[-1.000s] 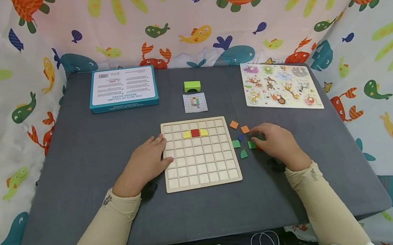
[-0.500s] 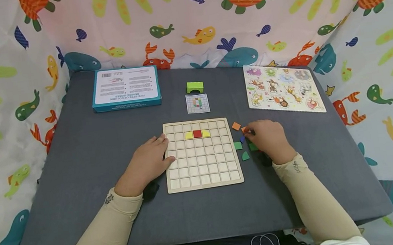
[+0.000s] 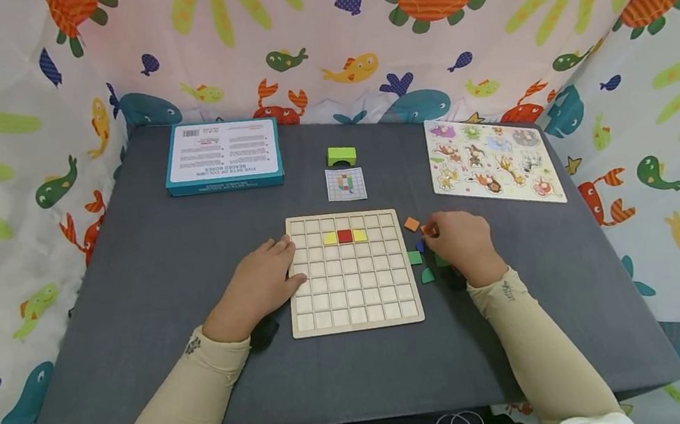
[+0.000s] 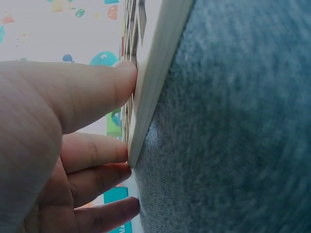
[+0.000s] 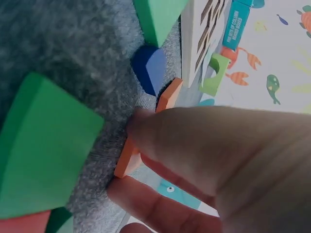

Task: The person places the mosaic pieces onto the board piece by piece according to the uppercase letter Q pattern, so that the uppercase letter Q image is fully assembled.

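My left hand (image 3: 260,280) rests along the left edge of a wooden grid board (image 3: 354,284), thumb over the rim, fingers fairly straight. A red square tile (image 3: 345,236) lies in the board's second row, flanked by a yellow piece (image 3: 330,239) on the left and another yellow piece (image 3: 359,235) on the right. Just right of the board, my right hand (image 3: 464,240) pinches an orange tile (image 5: 127,158) between thumb and fingers, low over the cloth. Around it lie another orange tile (image 3: 412,224), a blue piece (image 5: 149,70) and a large green piece (image 5: 48,145).
A green quarter-round piece (image 3: 427,275) and a green square (image 3: 414,257) lie against the board's right side. Behind the board are a pattern card (image 3: 346,185) and a green arch block (image 3: 342,156). A teal box (image 3: 223,155) stands back left, an animal puzzle board (image 3: 494,161) back right.
From over the green pieces, my right hand has moved left and slightly away to an orange tile and taken it in a pinch. My left hand stays on the board's edge.
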Demonstrator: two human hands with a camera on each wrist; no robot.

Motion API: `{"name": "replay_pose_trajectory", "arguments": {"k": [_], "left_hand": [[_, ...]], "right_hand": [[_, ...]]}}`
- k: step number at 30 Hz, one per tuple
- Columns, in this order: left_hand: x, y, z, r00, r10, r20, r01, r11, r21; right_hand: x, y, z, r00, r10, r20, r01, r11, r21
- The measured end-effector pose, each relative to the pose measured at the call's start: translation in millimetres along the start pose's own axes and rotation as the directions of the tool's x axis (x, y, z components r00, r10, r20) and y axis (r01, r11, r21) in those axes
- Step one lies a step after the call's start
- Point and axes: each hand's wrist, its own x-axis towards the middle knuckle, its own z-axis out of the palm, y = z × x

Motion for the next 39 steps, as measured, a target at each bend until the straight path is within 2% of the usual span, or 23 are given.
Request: {"name": "replay_pose_trajectory", "arguments": {"k": [4,8,11,16,20,24,33,35,39], "left_hand": [[0.6,0.0,-0.1,1.000,0.001,-0.001,-0.001,1.000,0.005],[0.1,0.0,-1.2,1.000,-0.002,0.005,0.002,1.000,0.002],[-0.6,-0.4,-1.5,1.000,-0.007,0.008,0.007,1.000,-0.003],[-2.5,-0.5,-3.1,1.000,-0.012,0.005,0.012,1.000,-0.007],[-3.1,0.2,-2.8,1.000,-0.014,0.004,0.014,1.000,-0.004],[-1.8,0.2,-1.0,1.000,-0.020,0.011,0.020,1.000,0.004],[-1.7,1.0,-1.1,1.000,-0.008,0.003,0.008,1.000,0.008],[-1.7,1.5,-1.8,1.000,-0.008,0.002,0.008,1.000,0.010],[-1.0,2.6,-1.6,1.000,-0.011,0.007,0.011,1.000,0.010]], "right_hand": [[0,-4,2.2,0.998,0.008,-0.058,-0.009,1.000,-0.011],[-3,-18,-0.9,0.989,-0.005,-0.148,0.003,1.000,-0.011],[-7,-35,-5.3,0.978,-0.068,-0.199,0.070,0.998,0.004],[-10,-61,-6.4,0.954,-0.184,-0.237,0.196,0.980,0.027],[-10,-78,-4.2,0.943,-0.234,-0.236,0.249,0.968,0.036],[-10,-90,-2.3,0.942,-0.268,-0.204,0.281,0.959,0.037],[-6,-109,0.2,0.933,-0.331,-0.142,0.339,0.940,0.037],[-4,-112,1.8,0.927,-0.355,-0.123,0.361,0.932,0.032],[0,-118,6.8,0.900,-0.422,-0.105,0.427,0.904,0.027]]}}
